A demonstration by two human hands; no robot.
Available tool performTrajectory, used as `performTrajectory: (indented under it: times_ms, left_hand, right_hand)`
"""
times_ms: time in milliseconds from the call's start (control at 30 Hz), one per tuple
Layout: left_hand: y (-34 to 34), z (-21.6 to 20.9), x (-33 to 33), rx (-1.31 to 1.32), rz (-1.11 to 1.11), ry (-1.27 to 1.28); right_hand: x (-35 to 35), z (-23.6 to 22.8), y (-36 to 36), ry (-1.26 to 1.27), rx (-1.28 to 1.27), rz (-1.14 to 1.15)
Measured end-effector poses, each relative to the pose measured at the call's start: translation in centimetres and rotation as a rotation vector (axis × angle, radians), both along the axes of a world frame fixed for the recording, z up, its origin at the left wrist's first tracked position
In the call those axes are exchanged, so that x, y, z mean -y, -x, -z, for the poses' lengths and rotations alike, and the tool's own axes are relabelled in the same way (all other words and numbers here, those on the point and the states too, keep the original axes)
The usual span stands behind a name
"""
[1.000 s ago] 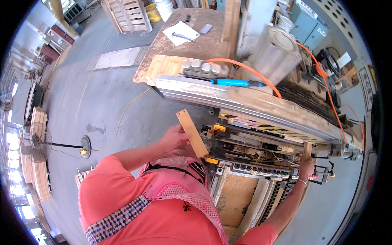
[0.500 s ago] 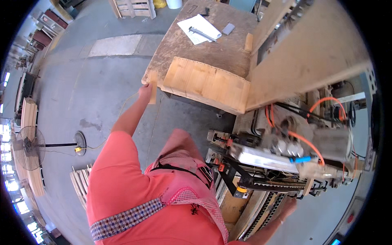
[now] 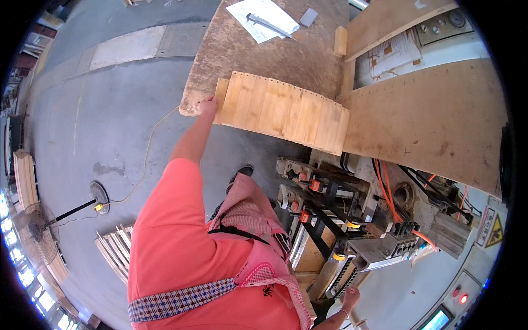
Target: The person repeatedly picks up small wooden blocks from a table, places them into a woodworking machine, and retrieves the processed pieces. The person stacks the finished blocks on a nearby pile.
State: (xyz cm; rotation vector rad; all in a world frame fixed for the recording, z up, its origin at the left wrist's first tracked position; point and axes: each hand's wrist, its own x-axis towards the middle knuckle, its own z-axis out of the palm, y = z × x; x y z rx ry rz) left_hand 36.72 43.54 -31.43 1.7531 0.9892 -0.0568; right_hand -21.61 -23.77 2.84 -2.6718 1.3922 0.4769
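My left hand (image 3: 208, 105) is closed on the near part of a narrow wooden slat (image 3: 221, 94). That slat lies against the left end of a row of wooden slats (image 3: 280, 110) placed side by side along the near edge of the worktable (image 3: 258, 60). At the lower right my right hand (image 3: 350, 297) is beside the machine (image 3: 379, 247), near its toothed track. Its fingers are curled, and whatever they may hold is too small or hidden to make out.
On the worktable lie a paper sheet (image 3: 254, 15), a caliper (image 3: 269, 25) and a small grey block (image 3: 309, 17). A large wooden board (image 3: 429, 118) slopes on the right. A standing fan (image 3: 36, 228) and stacked wood strips (image 3: 116, 247) are at left; a cable crosses the floor.
My left hand has brought the slat from the table's corner to the row's left end. My right hand has drawn back toward me from the machine. The view has shifted too.
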Motion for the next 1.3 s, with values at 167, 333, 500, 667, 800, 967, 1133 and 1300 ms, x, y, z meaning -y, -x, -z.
performTrajectory:
  times_ms: [167, 333, 500, 667, 800, 967, 1133, 1300]
  left_hand:
    - [-0.8, 5.5, -1.4, 0.032, 0.042, 0.035]
    - [-2.4, 9.3, -3.2, -0.057, 0.213, -0.118]
    - [-1.7, 5.4, 0.7, 0.132, 0.104, 0.577]
    - [-3.4, 4.5, -3.3, 0.080, 0.314, 0.586]
    - [-2.4, 3.0, -3.9, 0.040, 0.500, 0.001]
    - [7.1, -0.3, -3.3, -0.048, 0.556, -0.806]
    - [20.6, -0.5, 4.9, 0.137, 0.348, 0.031]
    - [30.6, -19.2, 30.0, 0.470, 1.184, -0.046]
  right_hand:
    - [-0.8, 1.2, 1.6, -0.068, 0.021, 0.020]
    - [-4.4, 0.4, 1.0, -0.024, -0.140, -0.195]
    - [-7.3, 1.2, 3.6, 0.081, -0.077, 0.059]
    - [-6.0, 0.3, 3.4, 0.123, 0.003, 0.133]
    - [-3.5, -0.2, 3.1, 0.110, -0.012, 0.150]
    - [2.4, 0.1, 1.1, 0.191, 0.194, 0.072]
    - [12.2, 0.0, -5.1, 0.224, 0.376, 0.015]
    - [22.1, -0.1, -12.0, 0.270, 0.710, -0.113]
